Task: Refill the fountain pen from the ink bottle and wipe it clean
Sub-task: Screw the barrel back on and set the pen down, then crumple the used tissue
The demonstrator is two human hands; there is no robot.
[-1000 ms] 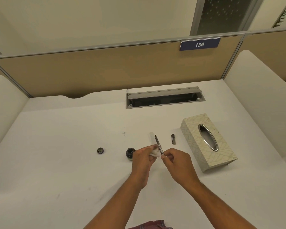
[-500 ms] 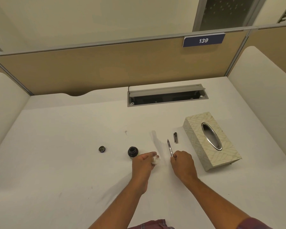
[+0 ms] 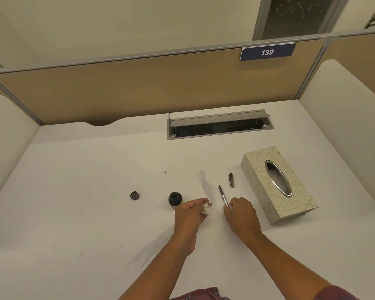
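White crumpled tissue (image 3: 207, 210) sits pinched in the left hand (image 3: 193, 213) beside the uncapped ink bottle (image 3: 175, 198). The right hand (image 3: 241, 214) grips the fountain pen (image 3: 223, 195) — nib pointing away — near its cap (image 3: 231, 180).

The light is warm and even, slightly dim, with a yellowish cast over the white desk (image 3: 74, 213) and the wall behind. It seems to come from above and somewhat to the right: the forearms throw soft, diffuse shadows to the lower left, and the tissue box (image 3: 277, 182) shades a narrow strip at its near end. A faint bright streak of glare lies on the desk just left of the pen (image 3: 223, 195). The chrome oval on the box catches a thin highlight. Straight lines bow towards the edges (the partition rail (image 3: 139, 57) curves markedly), a wide-angle effect. Focus is fair overall; small items look soft and lack fine detail.
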